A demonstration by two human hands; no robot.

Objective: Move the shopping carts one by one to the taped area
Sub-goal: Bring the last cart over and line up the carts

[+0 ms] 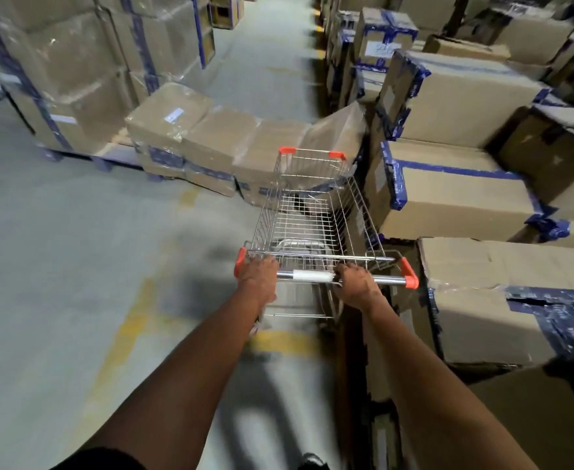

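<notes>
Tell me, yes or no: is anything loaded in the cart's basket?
No. The cart basket shows only bare wire mesh with the floor visible through it, while both hands, left and right, grip its handle.

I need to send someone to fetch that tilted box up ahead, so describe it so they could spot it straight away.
Follow the aisle floor to the low row of boxes lying across it, just past the front of the shopping cart that both hands hold. At that row's right end, against the tall right-hand stacks, stands the tilted box. It alone leans; its neighbours lie flat.
</notes>
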